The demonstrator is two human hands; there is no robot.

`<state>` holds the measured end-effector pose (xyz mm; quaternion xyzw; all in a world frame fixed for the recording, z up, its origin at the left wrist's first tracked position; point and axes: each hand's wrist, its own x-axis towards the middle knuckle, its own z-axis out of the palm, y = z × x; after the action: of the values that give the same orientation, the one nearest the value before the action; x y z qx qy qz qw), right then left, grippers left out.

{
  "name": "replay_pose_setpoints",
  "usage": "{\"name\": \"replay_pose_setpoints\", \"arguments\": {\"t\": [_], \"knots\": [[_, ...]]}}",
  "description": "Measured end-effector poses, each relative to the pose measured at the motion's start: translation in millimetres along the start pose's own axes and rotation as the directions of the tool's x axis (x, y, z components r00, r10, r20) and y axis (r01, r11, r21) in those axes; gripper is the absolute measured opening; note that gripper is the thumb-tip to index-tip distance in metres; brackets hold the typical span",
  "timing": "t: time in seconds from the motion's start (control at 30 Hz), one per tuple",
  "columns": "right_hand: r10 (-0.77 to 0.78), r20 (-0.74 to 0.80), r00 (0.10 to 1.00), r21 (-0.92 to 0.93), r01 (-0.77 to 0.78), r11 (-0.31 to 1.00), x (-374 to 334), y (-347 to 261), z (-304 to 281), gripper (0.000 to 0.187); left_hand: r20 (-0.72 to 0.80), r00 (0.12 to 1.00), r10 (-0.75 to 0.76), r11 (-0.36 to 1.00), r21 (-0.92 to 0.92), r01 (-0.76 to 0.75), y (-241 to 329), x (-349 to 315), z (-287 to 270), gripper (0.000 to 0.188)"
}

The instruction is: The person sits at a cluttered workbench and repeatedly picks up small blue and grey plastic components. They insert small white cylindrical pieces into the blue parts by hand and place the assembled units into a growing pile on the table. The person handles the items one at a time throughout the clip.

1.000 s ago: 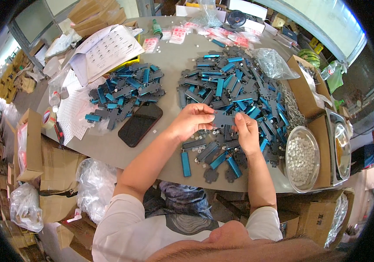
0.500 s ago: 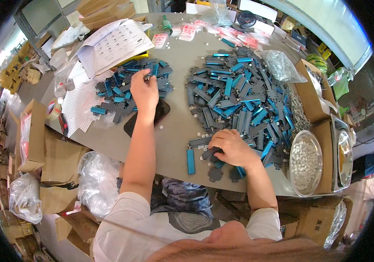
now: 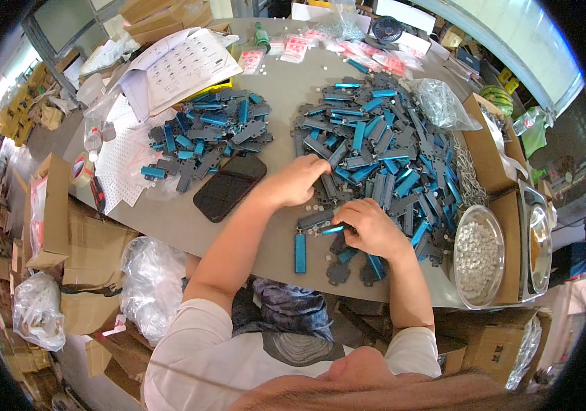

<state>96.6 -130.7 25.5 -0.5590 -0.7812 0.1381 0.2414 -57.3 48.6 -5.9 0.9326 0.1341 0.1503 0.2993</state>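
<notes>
My right hand (image 3: 377,231) grips a bar-shaped part (image 3: 335,229), dark with a bright blue face, just above the table's near side. At the left edge of a large pile of blue and dark-grey metal parts (image 3: 375,147) is my left hand (image 3: 298,181). Its fingers are drawn together against the pile, and whatever they pinch is hidden. Close to my right hand, a single blue bar (image 3: 300,253) lies lengthwise on the table, and a flat dark lobed plate (image 3: 337,273) lies near it. A smaller heap of similar parts (image 3: 214,120) sits at the left.
A dark phone (image 3: 230,187) lies between the two piles. At the right stand a bowl of small white pieces (image 3: 479,257) and an open cardboard box (image 3: 488,147). Printed sheets (image 3: 180,68), a clear plastic bag (image 3: 442,104) and a small black fan (image 3: 387,29) lie farther back.
My left hand has moved right and nearer, from the smaller heap to the large pile's edge, uncovering the phone. The part in my right hand now shows its blue face.
</notes>
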Motion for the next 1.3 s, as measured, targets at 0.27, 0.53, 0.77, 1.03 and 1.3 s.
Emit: {"name": "replay_pose_setpoints", "arguments": {"t": [0.27,0.53,0.77,1.03,1.3], "knots": [[0.186,-0.237,0.953,0.243,-0.128,0.962,5.9,5.8,-3.4,0.020,0.082,0.984,-0.157,0.985,0.084,0.150,9.2,1.4,-10.8,0.036],[0.488,-0.349,0.800,0.598,-0.211,0.773,2.5,24.6,7.8,0.018,-0.137,0.973,-0.186,0.897,-0.428,0.112,-4.3,4.2,-17.2,0.011],[0.649,-0.051,0.759,0.996,-0.012,0.092,6.3,19.0,15.7,0.025,-0.265,0.947,-0.183,0.805,-0.593,-0.010,16.2,7.2,-6.3,0.009],[0.613,-0.111,0.782,0.994,0.100,0.053,9.7,12.0,20.5,0.024,-0.498,0.841,-0.212,0.430,-0.820,-0.378,45.0,12.9,24.5,0.023],[0.639,-0.301,0.708,0.947,0.142,0.290,6.5,25.2,29.4,0.014,-0.176,0.958,-0.225,0.200,-0.971,-0.131,50.4,12.9,28.7,0.034]]}}
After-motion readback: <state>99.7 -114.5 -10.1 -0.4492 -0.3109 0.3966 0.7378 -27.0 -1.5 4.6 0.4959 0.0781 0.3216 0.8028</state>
